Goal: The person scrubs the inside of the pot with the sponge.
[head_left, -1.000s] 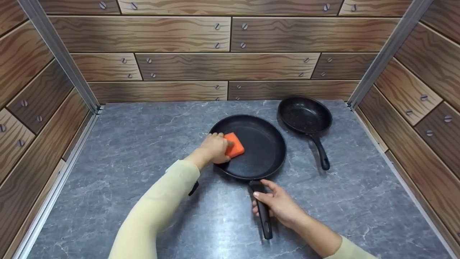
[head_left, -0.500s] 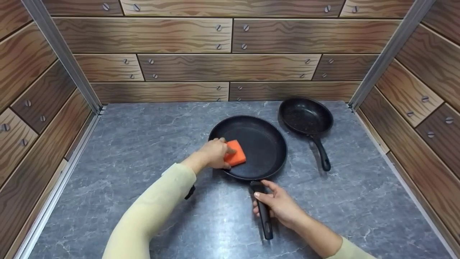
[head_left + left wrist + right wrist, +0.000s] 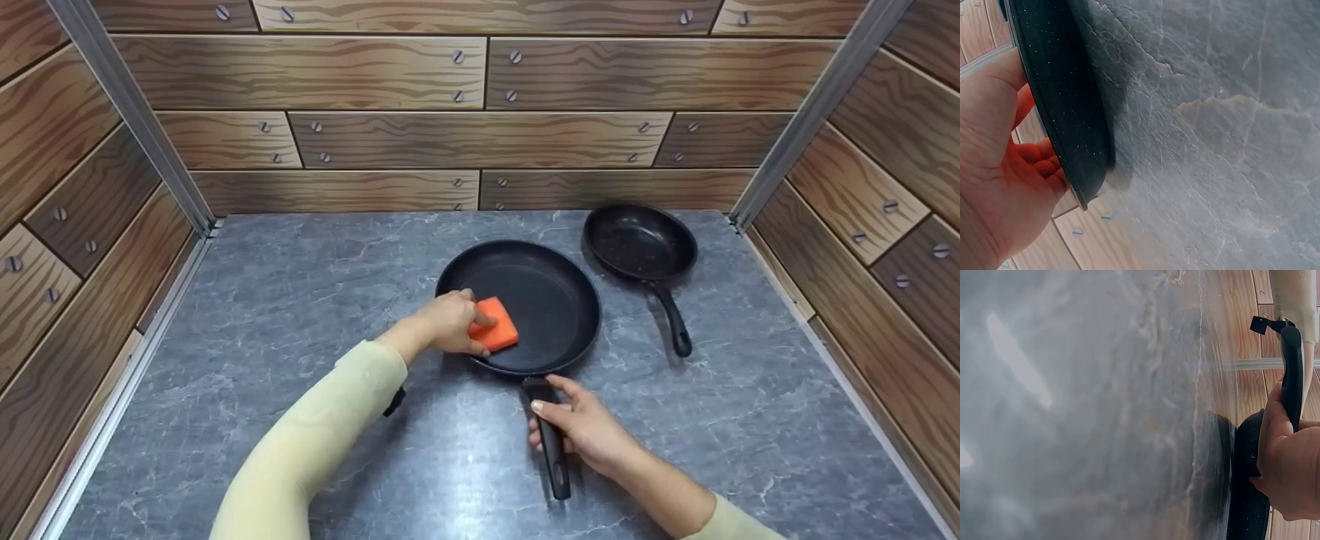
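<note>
A large black frying pan (image 3: 551, 285) lies on the grey marbled table, its handle (image 3: 555, 457) pointing toward me. At the pan's lower left inside, my left hand (image 3: 448, 321) grips an orange sponge (image 3: 501, 330), pressing it on the cooking surface. In the left wrist view the pan's speckled outer wall (image 3: 1067, 107) hides most of the sponge, with the left hand (image 3: 1010, 174) reaching over the rim. My right hand (image 3: 589, 427) holds the handle close to the pan, thumb on top; the right wrist view shows that hand (image 3: 1292, 461) wrapped around it.
A smaller black frying pan (image 3: 641, 244) stands at the back right, its handle (image 3: 675, 322) angled toward the front. Wood-patterned walls (image 3: 390, 139) with metal corner rails enclose the table (image 3: 300, 277) at the back and sides. A black wrist strap piece (image 3: 394, 401) hangs under the left sleeve.
My left hand and the sponge have slid toward the pan's near edge, ending slightly to the right. The right hand keeps its hold on the handle, and the large pan stays in place.
</note>
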A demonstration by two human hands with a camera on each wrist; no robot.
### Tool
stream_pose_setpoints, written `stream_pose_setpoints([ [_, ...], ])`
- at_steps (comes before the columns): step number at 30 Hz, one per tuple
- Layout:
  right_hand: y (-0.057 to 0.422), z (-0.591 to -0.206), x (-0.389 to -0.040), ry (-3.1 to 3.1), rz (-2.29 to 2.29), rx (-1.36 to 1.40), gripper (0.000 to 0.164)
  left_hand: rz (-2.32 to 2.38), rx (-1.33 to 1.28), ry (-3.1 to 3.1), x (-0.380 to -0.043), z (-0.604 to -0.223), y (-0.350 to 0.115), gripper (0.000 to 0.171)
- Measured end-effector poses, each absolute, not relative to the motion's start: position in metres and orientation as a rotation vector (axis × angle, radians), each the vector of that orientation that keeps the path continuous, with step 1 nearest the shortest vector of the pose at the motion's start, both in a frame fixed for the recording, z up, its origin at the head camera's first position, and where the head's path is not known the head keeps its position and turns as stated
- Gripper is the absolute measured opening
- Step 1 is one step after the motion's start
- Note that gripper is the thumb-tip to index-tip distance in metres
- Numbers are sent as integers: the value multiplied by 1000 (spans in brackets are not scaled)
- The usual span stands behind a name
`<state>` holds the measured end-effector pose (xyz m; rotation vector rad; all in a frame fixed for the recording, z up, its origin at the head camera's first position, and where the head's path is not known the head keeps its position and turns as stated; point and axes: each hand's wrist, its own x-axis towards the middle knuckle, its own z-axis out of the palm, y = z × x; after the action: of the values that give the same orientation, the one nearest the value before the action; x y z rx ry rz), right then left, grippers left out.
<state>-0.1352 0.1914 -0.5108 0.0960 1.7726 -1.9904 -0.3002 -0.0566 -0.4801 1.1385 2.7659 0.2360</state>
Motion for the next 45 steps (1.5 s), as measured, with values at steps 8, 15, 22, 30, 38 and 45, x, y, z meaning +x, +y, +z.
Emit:
stream_pose_setpoints([
  [8,191,-511,-135,1761,-1993,96,87,246,1226,2696,-301,-478,-53,54],
  [15,191,-512,-135,1761,-1988,89,85,292,1296,2660,-298,-478,-47,52],
  [22,191,-513,-136,1751,-1983,95,83,306,1280,2665,-292,-481,-37,53],
  [30,189,-513,-137,1750,-1973,110,82,320,1297,2680,-289,-488,-21,51],
  [38,189,-511,-136,1746,-1967,111,82,275,1276,2739,-287,-493,-2,51],
  [45,187,-510,-135,1752,-1971,100,82,272,1218,2764,-293,-495,7,53],
])
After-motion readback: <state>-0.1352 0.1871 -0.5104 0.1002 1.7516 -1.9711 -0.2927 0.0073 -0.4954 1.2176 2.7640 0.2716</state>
